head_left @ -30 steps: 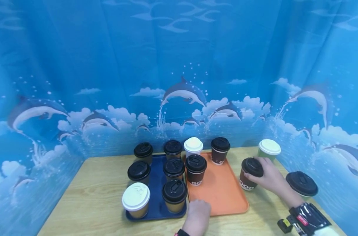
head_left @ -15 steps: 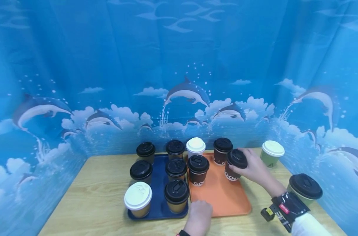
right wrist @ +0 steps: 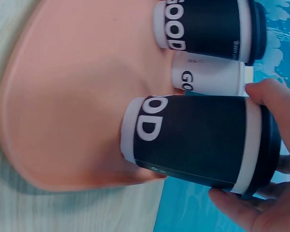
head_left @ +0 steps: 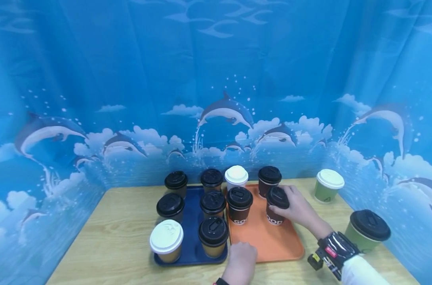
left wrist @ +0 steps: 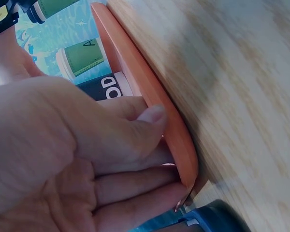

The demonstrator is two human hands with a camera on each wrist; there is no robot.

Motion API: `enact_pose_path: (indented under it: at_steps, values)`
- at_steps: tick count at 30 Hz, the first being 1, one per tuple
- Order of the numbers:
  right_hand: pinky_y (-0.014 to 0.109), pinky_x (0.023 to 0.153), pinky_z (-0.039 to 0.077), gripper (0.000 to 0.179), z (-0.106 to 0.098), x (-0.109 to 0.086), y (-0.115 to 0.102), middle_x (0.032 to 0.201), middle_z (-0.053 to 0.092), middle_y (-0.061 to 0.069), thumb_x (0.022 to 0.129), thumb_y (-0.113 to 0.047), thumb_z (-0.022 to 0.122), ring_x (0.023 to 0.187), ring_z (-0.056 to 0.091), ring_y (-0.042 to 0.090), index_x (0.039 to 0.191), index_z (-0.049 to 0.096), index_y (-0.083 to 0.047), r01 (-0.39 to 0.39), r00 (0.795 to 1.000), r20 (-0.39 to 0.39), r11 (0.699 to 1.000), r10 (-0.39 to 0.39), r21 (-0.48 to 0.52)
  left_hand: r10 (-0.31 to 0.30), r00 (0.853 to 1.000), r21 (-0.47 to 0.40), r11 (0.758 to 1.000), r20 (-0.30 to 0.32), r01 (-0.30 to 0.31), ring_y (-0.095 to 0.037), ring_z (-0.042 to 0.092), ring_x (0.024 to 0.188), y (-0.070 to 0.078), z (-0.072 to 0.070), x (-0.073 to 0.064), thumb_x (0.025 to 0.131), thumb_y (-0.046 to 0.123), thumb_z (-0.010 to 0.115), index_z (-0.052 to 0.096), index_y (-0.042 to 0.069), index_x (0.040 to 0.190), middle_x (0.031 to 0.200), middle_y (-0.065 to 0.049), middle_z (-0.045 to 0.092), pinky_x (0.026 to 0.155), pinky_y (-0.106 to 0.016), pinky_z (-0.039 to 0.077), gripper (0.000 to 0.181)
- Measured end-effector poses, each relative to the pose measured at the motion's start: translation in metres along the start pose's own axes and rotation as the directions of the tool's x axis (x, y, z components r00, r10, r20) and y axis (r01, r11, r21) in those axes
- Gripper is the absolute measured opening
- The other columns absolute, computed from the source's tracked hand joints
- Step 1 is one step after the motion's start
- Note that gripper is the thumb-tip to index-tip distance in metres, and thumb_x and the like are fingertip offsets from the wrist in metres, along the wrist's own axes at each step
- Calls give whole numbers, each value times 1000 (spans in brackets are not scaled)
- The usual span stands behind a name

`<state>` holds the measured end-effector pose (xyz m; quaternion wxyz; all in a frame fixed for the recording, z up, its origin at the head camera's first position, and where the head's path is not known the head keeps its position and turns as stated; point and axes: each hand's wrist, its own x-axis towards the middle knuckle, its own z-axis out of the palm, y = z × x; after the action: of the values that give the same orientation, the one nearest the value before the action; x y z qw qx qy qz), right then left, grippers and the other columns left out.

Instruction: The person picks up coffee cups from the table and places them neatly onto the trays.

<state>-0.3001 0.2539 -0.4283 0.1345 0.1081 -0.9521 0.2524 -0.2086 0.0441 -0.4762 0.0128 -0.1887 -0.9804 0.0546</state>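
My right hand (head_left: 299, 208) grips a dark brown paper cup (right wrist: 193, 140) with a black lid, thumb and fingers around its top. The cup stands upright over the right part of the orange tray (head_left: 262, 241), its base at the tray's surface. My left hand (head_left: 241, 259) is at the tray's near edge by the left corner. In the left wrist view its thumb presses the orange rim (left wrist: 176, 140), with the other fingers curled on the other side. Another dark cup (head_left: 238, 206), a white-lidded cup (head_left: 236, 176) and a black-lidded dark cup (head_left: 268, 182) stand on the same tray.
Left of the orange tray lies a navy tray (head_left: 193, 233) with several lidded cups in two columns, including a white-lidded brown cup (head_left: 167, 239). On the wooden table (head_left: 112, 229) to the right stand a white-lidded green cup (head_left: 328, 188) and a black-lidded green cup (head_left: 367, 229). A dolphin-print curtain (head_left: 216, 79) hangs behind.
My right hand has carried the dark cup left from the bare table beside the orange tray and down onto the tray. The left hand has stayed at the tray's edge.
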Motion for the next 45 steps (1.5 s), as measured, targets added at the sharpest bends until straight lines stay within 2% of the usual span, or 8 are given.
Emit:
enact_pose_path:
  at_steps: [4,8,13,18,28,32,39,45]
  values:
    - [60,94,52,82,0,1,-2,132,52,29,83,-40,83,117,58,45,142,48,4,-26,999,23,1000,26,1,1,999,8,1000,-39,0,-11,64,70,-1,1,-1,87,19,71,75,23,76,75,8,69,58,-29,49,13]
    - [60,95,51,83,-1,3,-4,132,51,28,83,-41,83,117,58,45,143,46,5,-29,999,35,1000,30,-4,7,999,12,1000,-34,-7,-11,64,71,-2,1,0,87,18,71,75,22,77,76,7,70,59,-29,50,12]
    - [61,94,52,85,1,2,-1,131,49,28,82,-34,84,117,58,45,145,43,5,-35,999,41,999,36,-5,23,997,30,999,-68,-21,-11,64,69,-2,2,-1,86,18,73,74,21,74,74,7,69,58,-28,50,12]
    - [61,94,52,85,5,0,2,132,47,28,82,-29,85,118,58,45,147,41,4,-38,999,37,999,38,10,21,997,41,999,-75,-18,-11,64,69,-1,3,-1,86,18,72,74,21,74,74,7,69,58,-28,50,13]
    - [62,96,50,82,6,-1,3,131,47,30,81,-23,85,118,57,46,144,42,7,-17,1000,3,999,17,40,24,999,26,999,-39,-23,-11,65,70,0,2,-1,87,17,71,75,20,75,74,6,69,59,-28,51,13]
    - [61,95,50,83,7,-1,5,131,47,30,81,-24,86,117,57,46,143,41,8,-13,1000,2,999,13,39,31,998,18,999,-62,-30,-11,64,69,0,3,-2,87,16,71,74,20,75,74,6,69,58,-28,50,14]
    - [62,94,51,87,8,-1,6,133,46,31,80,-25,86,116,58,47,144,39,9,-12,1000,-7,999,13,33,19,1000,-9,1000,-8,-19,-12,64,70,-1,2,0,89,16,69,75,19,77,75,6,70,60,-28,51,14]
    - [64,95,49,96,3,-1,8,136,44,34,76,-31,88,118,56,49,146,37,10,7,1000,-25,1000,-6,15,28,995,30,999,-92,-25,-12,64,68,-1,3,-2,86,17,72,74,21,74,73,7,69,57,-28,50,13]
